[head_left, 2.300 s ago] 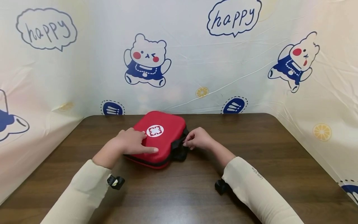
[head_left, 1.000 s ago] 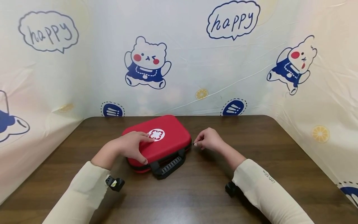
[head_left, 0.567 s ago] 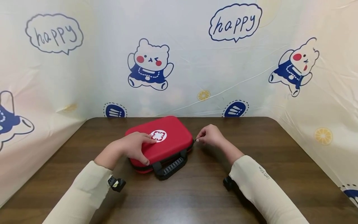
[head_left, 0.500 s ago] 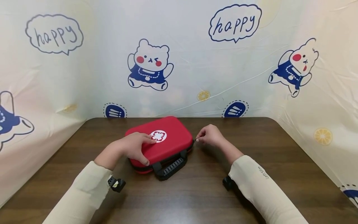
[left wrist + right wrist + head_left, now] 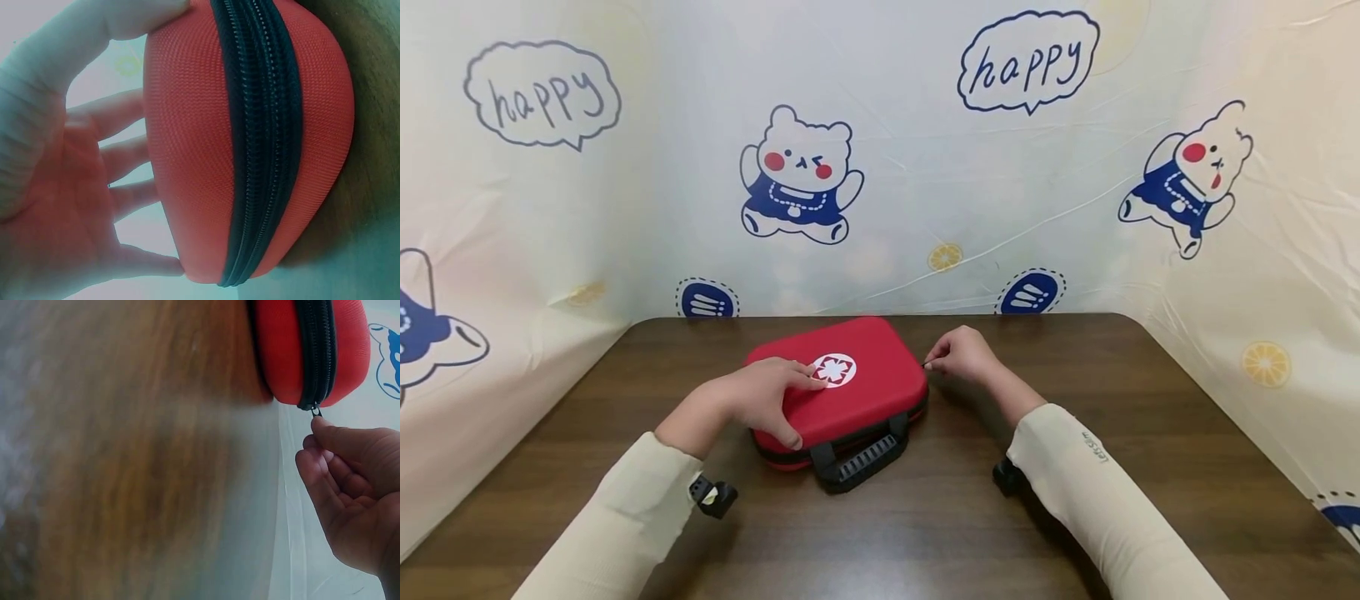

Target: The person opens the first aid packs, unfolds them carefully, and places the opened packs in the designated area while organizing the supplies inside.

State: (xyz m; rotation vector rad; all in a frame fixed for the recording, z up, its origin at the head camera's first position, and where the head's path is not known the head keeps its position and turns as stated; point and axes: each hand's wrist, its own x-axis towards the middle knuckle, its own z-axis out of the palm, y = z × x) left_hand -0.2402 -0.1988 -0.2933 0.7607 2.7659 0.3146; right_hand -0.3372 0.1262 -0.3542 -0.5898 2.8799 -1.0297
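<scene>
A red first-aid case (image 5: 880, 354) with a white round emblem lies flat on the table, its black handle (image 5: 868, 462) towards the front. My left hand (image 5: 763, 396) rests on the lid with spread fingers, the thumb near the front edge. In the left wrist view, a black zipper (image 5: 259, 125) with two lines of teeth runs round the case's side. At the right side, my right hand (image 5: 962, 354) pinches the small zipper pull (image 5: 317, 412) between thumb and forefinger. The right wrist view shows the slider at the end of the visible zipper, just beyond the fingertips.
The brown wooden table (image 5: 880, 542) carries the case near its back edge. Behind and beside it hangs a pale printed cloth (image 5: 910, 167) with bears. A small black camera (image 5: 713, 496) sits at the left wrist, another (image 5: 1007, 477) at the right.
The case has turned so its handle faces front, then shifted slightly right. My right hand has gone from the handle side to the right side and a little back, pinching the pull.
</scene>
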